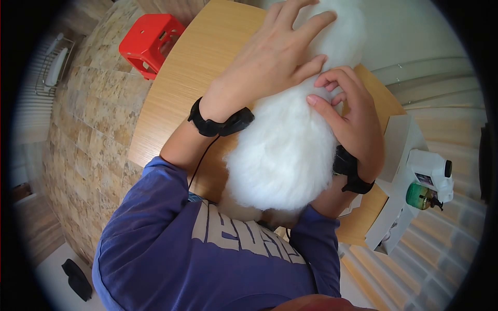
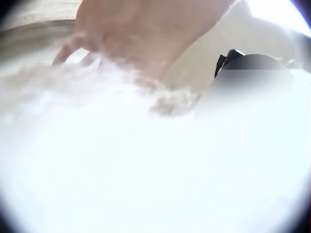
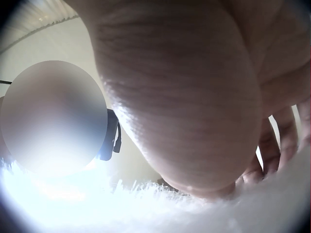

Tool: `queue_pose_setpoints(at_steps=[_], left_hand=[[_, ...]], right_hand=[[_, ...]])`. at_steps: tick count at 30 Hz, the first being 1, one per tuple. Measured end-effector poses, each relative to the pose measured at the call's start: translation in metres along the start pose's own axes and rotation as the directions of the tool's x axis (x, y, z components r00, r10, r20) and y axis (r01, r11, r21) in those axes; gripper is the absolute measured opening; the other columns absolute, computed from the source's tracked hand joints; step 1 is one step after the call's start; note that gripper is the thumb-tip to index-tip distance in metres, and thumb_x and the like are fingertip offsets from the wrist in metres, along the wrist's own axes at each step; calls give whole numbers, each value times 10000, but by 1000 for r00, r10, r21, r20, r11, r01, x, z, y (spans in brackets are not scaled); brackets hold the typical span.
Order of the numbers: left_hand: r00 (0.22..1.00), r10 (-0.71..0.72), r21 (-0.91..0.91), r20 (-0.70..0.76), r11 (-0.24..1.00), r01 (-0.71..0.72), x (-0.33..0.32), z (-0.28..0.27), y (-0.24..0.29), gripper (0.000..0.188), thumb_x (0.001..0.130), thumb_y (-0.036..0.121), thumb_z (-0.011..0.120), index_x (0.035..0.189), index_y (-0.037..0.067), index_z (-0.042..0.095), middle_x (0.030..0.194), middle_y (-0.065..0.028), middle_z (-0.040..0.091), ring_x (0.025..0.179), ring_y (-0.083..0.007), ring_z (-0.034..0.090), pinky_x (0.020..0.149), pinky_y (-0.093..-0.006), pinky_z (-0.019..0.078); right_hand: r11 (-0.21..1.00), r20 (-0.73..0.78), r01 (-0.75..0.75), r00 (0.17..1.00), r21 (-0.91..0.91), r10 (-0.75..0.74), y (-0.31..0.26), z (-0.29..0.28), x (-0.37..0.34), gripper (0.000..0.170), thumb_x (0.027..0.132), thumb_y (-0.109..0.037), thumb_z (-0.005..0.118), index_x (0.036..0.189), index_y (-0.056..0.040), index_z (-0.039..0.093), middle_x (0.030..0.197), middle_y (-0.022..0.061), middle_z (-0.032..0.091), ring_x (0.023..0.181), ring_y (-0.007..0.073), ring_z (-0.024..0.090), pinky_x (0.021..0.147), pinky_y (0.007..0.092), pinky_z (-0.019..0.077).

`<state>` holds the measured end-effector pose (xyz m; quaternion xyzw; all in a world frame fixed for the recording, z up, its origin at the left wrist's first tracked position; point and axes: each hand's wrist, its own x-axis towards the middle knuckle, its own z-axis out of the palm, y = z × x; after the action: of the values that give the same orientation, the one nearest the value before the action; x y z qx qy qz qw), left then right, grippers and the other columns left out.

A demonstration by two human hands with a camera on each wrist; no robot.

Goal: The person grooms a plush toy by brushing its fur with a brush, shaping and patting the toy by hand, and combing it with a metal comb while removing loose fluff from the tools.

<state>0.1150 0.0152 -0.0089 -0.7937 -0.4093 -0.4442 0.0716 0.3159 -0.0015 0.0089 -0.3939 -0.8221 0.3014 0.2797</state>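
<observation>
A large mass of white fluff, like fibre stuffing or fur, fills the space between the person's arms. It narrows between the hands and widens again into paler fluff at the top. The left hand lies over this upper part with fingers spread, fingertips on the fluff. At the narrow part, the right hand has bent fingers, with thumb and forefinger tips apart at the fluff's edge. Whether it pinches any fibres I cannot tell. Close up, fluff covers the fingertips in the right wrist view, and overexposed fluff fills the left wrist view.
A wooden table lies under the fluff. Beyond its left edge stands a red stool on the tiled floor. To the right are a white box, a white bottle and a green pump bottle. Dark cables run along the arms.
</observation>
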Motion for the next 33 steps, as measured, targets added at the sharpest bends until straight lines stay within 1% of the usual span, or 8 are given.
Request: queue_pose_setpoints(at_steps=[2, 9, 11, 12, 14, 17, 23, 33], left_hand=[[993, -112, -122, 44, 986, 117, 0, 1, 0, 569, 896, 165, 730, 1396, 37, 492, 1383, -270, 410, 1258, -458, 491, 1059, -493, 455], [971, -119, -141, 207, 979, 150, -7, -3, -1, 547, 907, 127, 697, 1402, 43, 479, 1406, -301, 396, 1285, -484, 476, 1049, -477, 466], [995, -73, -137, -65, 989, 64, -18, 6, 5, 248, 912, 98, 649, 1146, 46, 584, 1085, -219, 577, 996, -406, 624, 828, -446, 506], [995, -79, -132, -63, 989, 70, -20, 4, 8, 248, 912, 98, 649, 1146, 46, 584, 1085, -219, 577, 996, -406, 624, 828, -446, 506], [976, -160, -173, 145, 967, 185, -24, -2, 14, 259, 907, 71, 626, 1155, 24, 569, 1017, -223, 581, 961, -413, 623, 839, -451, 515], [962, -149, -33, 230, 986, 160, -26, 1, 13, 211, 901, 48, 598, 1103, -8, 578, 982, -218, 620, 931, -415, 645, 808, -445, 533], [870, -244, -29, 429, 958, 284, -24, -9, 13, 162, 914, 96, 617, 1033, -10, 584, 882, -240, 685, 853, -444, 671, 713, -485, 531], [852, -261, 12, 453, 958, 286, -33, -26, 22, 164, 953, 148, 597, 943, -13, 626, 738, -243, 661, 730, -445, 669, 646, -490, 534]], right_hand=[[1000, 0, 3, 1000, 0, -3, 1, -1, 0, 221, 870, -157, 763, 1010, -44, 636, 1006, 62, 614, 930, 209, 593, 757, 328, 494], [1000, 11, -2, 1000, -16, 2, -1, -1, 2, 219, 861, -144, 769, 995, -40, 630, 989, 56, 613, 917, 203, 586, 750, 321, 488], [1000, 8, -1, 1000, -6, 1, 2, 1, 2, 217, 858, -139, 769, 992, -42, 629, 986, 51, 612, 910, 202, 581, 744, 319, 484], [1000, 0, 0, 1000, 0, 0, 3, 2, 3, 215, 854, -135, 770, 989, -44, 628, 983, 46, 611, 903, 200, 577, 737, 317, 480], [1000, 10, 4, 1000, 4, -4, 7, 2, 5, 216, 850, -131, 772, 986, -47, 628, 980, 40, 610, 897, 194, 572, 727, 312, 475], [1000, 13, -2, 1000, 8, 2, 9, 4, 6, 217, 845, -131, 777, 981, -50, 629, 973, 30, 609, 889, 181, 564, 705, 301, 466], [1000, 24, -1, 1000, 24, 0, 13, 4, 9, 224, 850, -150, 787, 980, -46, 636, 953, 18, 607, 888, 162, 559, 672, 287, 456], [999, 30, -20, 999, 34, 19, 10, 6, 11, 207, 868, -154, 777, 951, -34, 630, 946, 23, 601, 890, 159, 545, 680, 275, 456]])
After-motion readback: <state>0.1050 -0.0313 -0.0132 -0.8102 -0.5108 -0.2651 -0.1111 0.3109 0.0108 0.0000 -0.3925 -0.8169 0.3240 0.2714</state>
